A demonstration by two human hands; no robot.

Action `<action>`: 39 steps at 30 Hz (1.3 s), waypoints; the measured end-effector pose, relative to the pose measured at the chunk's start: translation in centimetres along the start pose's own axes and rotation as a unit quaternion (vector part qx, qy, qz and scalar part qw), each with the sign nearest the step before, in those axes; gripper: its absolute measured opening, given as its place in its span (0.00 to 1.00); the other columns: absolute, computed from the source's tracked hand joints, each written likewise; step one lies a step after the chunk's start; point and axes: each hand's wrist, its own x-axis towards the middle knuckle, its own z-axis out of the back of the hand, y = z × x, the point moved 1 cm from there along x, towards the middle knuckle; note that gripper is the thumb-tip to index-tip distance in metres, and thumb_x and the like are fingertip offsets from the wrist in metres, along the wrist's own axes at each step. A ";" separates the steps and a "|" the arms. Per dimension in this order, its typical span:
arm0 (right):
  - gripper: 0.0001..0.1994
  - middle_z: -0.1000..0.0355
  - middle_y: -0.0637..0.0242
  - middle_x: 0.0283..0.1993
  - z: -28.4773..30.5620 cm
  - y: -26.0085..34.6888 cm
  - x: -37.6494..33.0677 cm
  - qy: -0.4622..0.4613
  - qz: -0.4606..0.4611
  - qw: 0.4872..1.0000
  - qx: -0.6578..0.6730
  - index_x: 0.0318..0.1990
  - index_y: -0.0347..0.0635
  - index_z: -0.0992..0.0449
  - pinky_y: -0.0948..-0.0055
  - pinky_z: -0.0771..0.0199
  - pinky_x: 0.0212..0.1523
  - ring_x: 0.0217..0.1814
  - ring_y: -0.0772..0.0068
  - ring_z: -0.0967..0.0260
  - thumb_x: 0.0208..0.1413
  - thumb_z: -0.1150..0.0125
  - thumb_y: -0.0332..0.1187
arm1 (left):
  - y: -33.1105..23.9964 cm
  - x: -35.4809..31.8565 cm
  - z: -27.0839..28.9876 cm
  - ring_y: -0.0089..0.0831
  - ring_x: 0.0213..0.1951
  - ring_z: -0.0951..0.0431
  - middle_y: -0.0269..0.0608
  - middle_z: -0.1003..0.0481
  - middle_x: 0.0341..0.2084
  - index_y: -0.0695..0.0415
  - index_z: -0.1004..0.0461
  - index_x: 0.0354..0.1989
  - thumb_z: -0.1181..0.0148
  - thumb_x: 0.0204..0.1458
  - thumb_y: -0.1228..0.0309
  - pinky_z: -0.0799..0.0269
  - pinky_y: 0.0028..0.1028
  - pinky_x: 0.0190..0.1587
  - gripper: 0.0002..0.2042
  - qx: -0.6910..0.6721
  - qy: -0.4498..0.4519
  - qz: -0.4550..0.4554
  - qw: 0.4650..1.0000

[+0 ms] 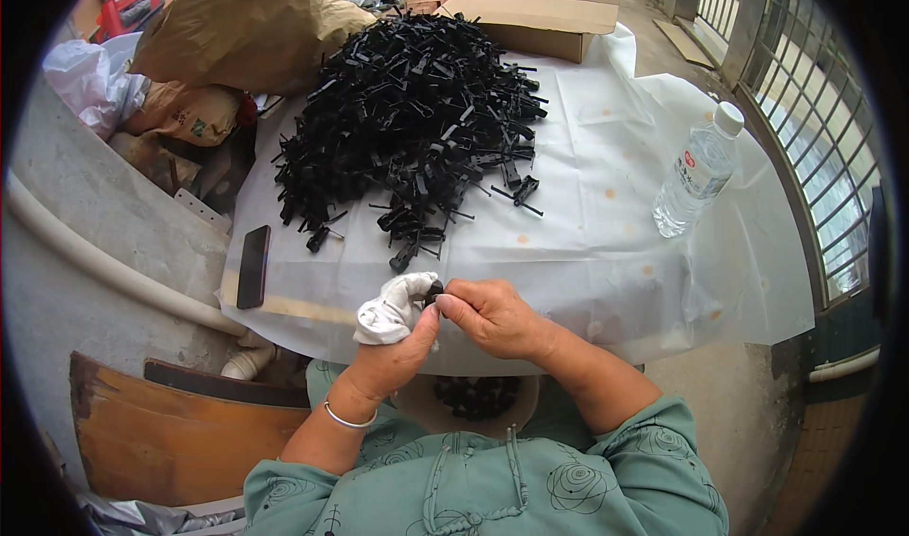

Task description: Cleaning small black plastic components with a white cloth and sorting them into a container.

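Observation:
My left hand (396, 354) holds a crumpled white cloth (390, 309) at the near edge of the table. My right hand (492, 316) meets it, and its fingertips pinch a small black plastic part (433, 294) against the cloth. Just beyond my hands lies a big heap of black plastic clip parts (417, 110) on the white sheet (606, 242) covering the table. Under the table edge, on my lap, a tan bowl (417, 411) holds more black parts (478, 396).
A black phone (253, 266) lies at the table's left edge. A clear water bottle (698, 169) stands at the right. An open cardboard box (530, 10) and brown paper sacks (237, 25) sit behind the heap. A metal window grille (814, 129) runs along the right.

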 end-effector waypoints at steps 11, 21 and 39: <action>0.13 0.37 0.59 0.18 -1.6 -1.0 -0.1 -0.013 -0.027 0.999 0.031 0.25 0.35 0.33 0.70 0.39 0.23 0.18 0.68 0.46 0.57 0.50 0.35 | 0.3 -0.2 -0.3 0.28 0.36 0.29 0.42 0.29 0.34 0.66 0.33 0.44 0.45 0.45 0.79 0.32 0.25 0.41 0.15 0.256 -0.076 -0.226 0.937; 0.05 0.33 0.63 0.21 0.0 -1.4 -0.1 0.000 0.129 0.984 -0.124 0.34 0.38 0.25 0.74 0.35 0.25 0.21 0.69 0.36 0.48 0.41 0.27 | -0.1 0.2 1.5 0.17 0.28 0.34 0.35 0.31 0.32 0.60 0.43 0.52 0.55 0.57 0.73 0.35 0.18 0.31 0.15 -0.133 0.001 -0.023 0.991; 0.12 0.38 0.60 0.17 -0.4 0.0 0.1 0.051 -0.007 0.997 -0.056 0.27 0.36 0.30 0.72 0.39 0.23 0.19 0.74 0.45 0.58 0.51 0.34 | 0.2 -0.1 -0.4 0.20 0.30 0.35 0.34 0.34 0.32 0.62 0.39 0.46 0.57 0.50 0.79 0.36 0.20 0.35 0.14 0.123 -0.001 -0.102 0.987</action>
